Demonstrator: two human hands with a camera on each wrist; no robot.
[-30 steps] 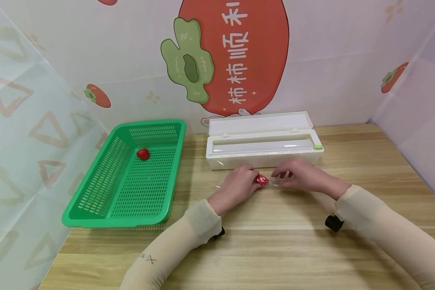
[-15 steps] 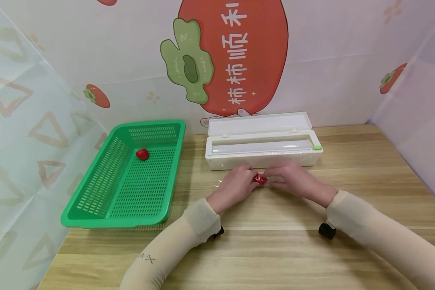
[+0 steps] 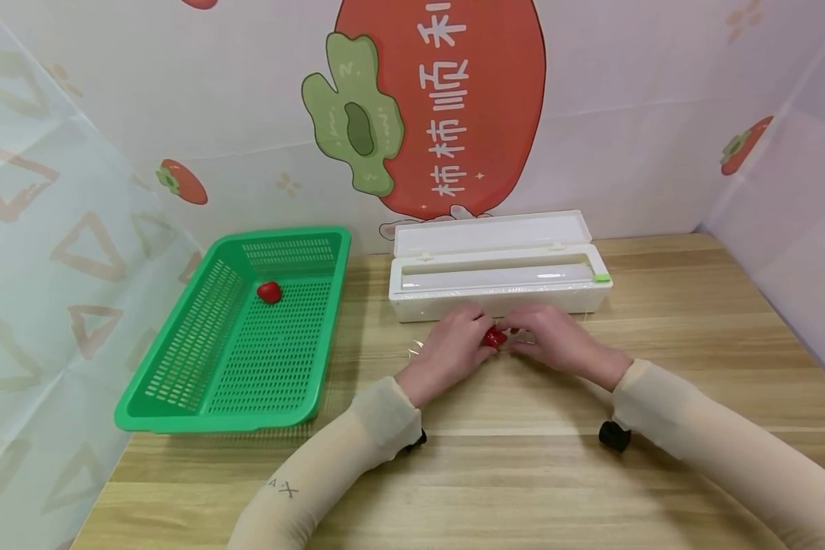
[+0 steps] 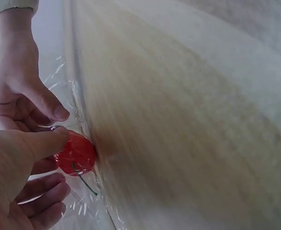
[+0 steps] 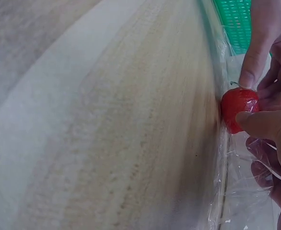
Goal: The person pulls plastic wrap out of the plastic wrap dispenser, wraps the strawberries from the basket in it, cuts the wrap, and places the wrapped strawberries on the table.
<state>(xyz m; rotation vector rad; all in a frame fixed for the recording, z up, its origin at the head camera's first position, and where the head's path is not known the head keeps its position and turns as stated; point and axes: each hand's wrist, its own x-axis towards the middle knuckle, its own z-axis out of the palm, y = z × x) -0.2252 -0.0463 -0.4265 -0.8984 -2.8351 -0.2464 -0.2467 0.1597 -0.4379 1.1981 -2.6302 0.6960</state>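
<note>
A red fruit [image 4: 78, 153] with a thin green stem lies in clear cling film [image 5: 245, 191] on the wooden table. My left hand [image 3: 454, 341] pinches the wrapped fruit from its left side, its thumb lying over it in the left wrist view. From the other side my right hand [image 3: 557, 341] is close against the fruit [image 3: 495, 338], fingers curled at the loose film. In the right wrist view its thumb overlaps the fruit [image 5: 238, 103], with film running past the fingers below. The fingers partly hide the fruit in the head view.
Behind the hands stands a white cling film box [image 3: 498, 302], its lid [image 3: 493, 234] raised and a roll inside. To the left is a green basket [image 3: 330, 328] holding another red fruit [image 3: 270, 292]. A printed backdrop [image 3: 612, 137] rises behind the table [image 3: 522, 473].
My right hand has moved left, from the film's loose right end to beside the wrapped fruit. My left hand stays at the fruit, almost unmoved.
</note>
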